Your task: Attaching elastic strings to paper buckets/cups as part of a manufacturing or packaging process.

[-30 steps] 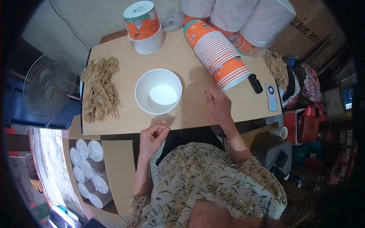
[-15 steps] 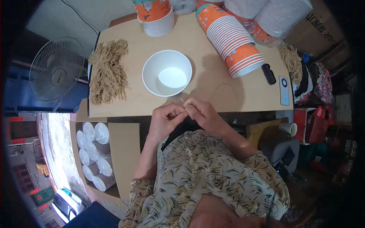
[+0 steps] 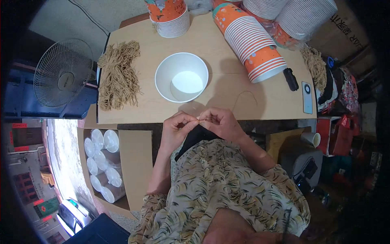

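At the near edge of the pale wooden table (image 3: pixel 134 112), the left hand (image 3: pixel 177 129) and right hand (image 3: pixel 219 122) meet, fingertips pinched shut on a thin tan cord (image 3: pixel 248 94), apparently one strand. It loops onto the tabletop just right of the empty white paper bowl (image 3: pixel 181 77).

Your left hand (image 3: pixel 176 130) and right hand (image 3: pixel 221 122) meet at the surface (image 3: pixel 227 91) edge, pinching a thin string (image 3: pixel 243 94) just beside the white bowl (image 3: pixel 181 77).
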Demonstrator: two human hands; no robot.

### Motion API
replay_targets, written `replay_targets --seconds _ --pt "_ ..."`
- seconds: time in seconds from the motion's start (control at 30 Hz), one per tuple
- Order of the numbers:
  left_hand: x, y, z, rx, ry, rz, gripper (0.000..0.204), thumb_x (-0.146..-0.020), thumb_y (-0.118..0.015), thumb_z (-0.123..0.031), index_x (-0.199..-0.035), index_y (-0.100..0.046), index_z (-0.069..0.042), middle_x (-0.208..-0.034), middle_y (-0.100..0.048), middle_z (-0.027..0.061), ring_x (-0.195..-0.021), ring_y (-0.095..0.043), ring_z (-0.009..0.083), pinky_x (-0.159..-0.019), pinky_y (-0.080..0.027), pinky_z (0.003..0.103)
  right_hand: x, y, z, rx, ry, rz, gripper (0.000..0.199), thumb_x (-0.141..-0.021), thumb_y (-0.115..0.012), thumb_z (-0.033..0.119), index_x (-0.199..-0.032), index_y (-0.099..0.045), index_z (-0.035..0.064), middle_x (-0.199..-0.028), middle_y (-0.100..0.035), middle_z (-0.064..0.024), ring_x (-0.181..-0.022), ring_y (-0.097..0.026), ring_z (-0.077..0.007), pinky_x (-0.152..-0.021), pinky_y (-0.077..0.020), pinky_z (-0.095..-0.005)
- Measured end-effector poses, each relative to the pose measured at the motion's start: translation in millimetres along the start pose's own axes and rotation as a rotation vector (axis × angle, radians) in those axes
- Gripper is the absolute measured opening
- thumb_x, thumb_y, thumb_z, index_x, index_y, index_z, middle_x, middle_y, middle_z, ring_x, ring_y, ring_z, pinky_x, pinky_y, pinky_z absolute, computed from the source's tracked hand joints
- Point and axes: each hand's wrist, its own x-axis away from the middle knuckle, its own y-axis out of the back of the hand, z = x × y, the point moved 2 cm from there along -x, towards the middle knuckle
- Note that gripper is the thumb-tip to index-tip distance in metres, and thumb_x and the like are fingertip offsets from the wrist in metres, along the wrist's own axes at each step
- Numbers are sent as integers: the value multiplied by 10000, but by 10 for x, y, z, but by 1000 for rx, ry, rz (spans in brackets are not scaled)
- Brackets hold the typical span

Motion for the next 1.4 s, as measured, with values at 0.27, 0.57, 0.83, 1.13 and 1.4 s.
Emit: replay_targets --seconds 0.27,0.57,0.83,1.13,1.4 --pt "-19 -16 -146 9 -58 8 56 -852 -770 -29 -888 -742 4 -858 -684 39 -757 -609 83 -660 -473 224 -71 -31 -109 -281 60 -68 72 -950 -685 89 -943 -674 18 -822 -603 61 -711 -497 10 -611 -398 -175" --pt "-361 510 -360 -602 -233 -178 404 -776 -793 0 -1159 -695 -81 -1273 -630 89 -862 -681 183 -656 -552 278 -137 168 183 -191 84 -187 100 -963 -686 103 -952 -665 5 -753 -585 69 -663 -476 4 -560 -378 -191" --pt "-154 416 -141 -829 -449 -235 279 -753 -746 52 -1001 -721 -73 -1027 -683 84 -874 -699 245 -718 -593 339 -158 247 116 70 287 -371 72 -952 -675 65 -985 -658 4 -841 -598 23 -707 -528 -29 -621 -439 -201" --pt "112 392 -110 -929 -561 -272 378 -698 -715 70 -1057 -740 -45 -1021 -678 74 -848 -677 224 -695 -579 320 -219 250 362 389 658 -535 121 -879 -725 2 -976 -653 18 -999 -632 -101 -898 -635 -176 -763 -520 -288" --pt "181 457 -128 -409 -330 -315 297 -766 -762 92 -1033 -746 -37 -981 -680 96 -836 -666 160 -681 -513 246 -186 207 283 233 664 -519 113 -903 -697 -1 -1000 -640 -5 -1064 -653 -126 -975 -639 -214 -894 -501 -321"
